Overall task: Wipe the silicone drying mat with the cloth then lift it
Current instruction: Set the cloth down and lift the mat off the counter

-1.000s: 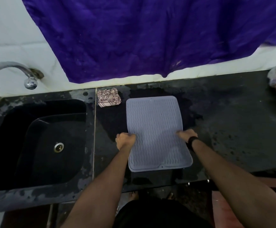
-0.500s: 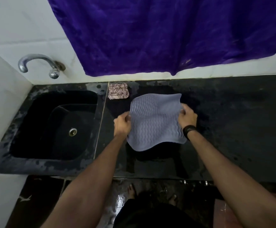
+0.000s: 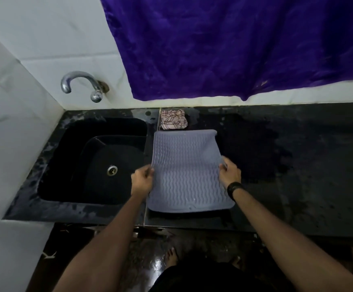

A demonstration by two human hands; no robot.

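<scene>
The grey silicone drying mat (image 3: 187,171), ribbed with wavy lines, is held up off the black counter (image 3: 297,165) and casts a shadow below its near edge. My left hand (image 3: 143,181) grips its left edge and my right hand (image 3: 229,173) grips its right edge, a black band on that wrist. The far right corner of the mat curls up. A crumpled pink patterned cloth (image 3: 173,120) lies on the counter just behind the mat, by the wall, with no hand on it.
A black sink (image 3: 91,161) with a metal drain lies left of the mat, under a chrome tap (image 3: 81,85). A purple curtain (image 3: 234,45) hangs over the white tiled wall. A wet dark patch spreads on the counter to the right. Bare feet show below.
The mat went from lying flat on the counter to being held up by both hands, and has shifted left toward the sink. The cloth has stayed in place.
</scene>
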